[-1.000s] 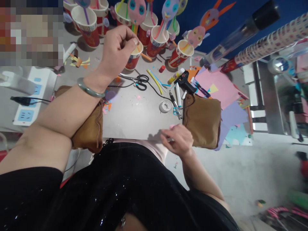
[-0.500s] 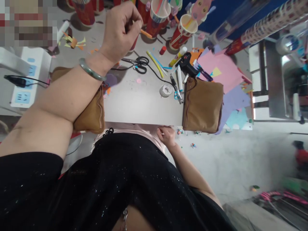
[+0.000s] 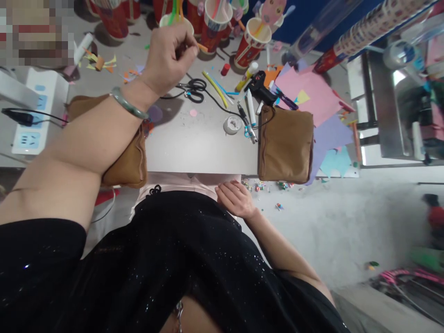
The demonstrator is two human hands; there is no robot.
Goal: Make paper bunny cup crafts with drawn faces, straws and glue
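My left hand (image 3: 173,55), with a green bangle (image 3: 128,104) at the wrist, is raised over the table, its fingers curled and thumb pressed to them. What they hold, if anything, is hidden. Just past the fingertips shows a short orange stick (image 3: 202,47); I cannot tell whether they touch it. Behind the hand stands a paper cup (image 3: 176,19) with green and orange straws, partly covered. Black-handled scissors (image 3: 196,90) lie below the hand. My right hand (image 3: 236,199) rests palm down in my lap under the table edge, holding nothing, fingers laid out.
Several red paper cups (image 3: 252,46) stand along the back. A black glue gun (image 3: 261,88), tape roll (image 3: 232,125) and pens lie right of centre. Brown cushions flank the front, the right one (image 3: 286,145) beside coloured paper (image 3: 307,95). A power strip (image 3: 40,111) is at left.
My left hand has come slightly down and nearer me, uncovering the cup with green straws behind it. My right hand has drawn back a little onto my lap. The whole view has shifted slightly.
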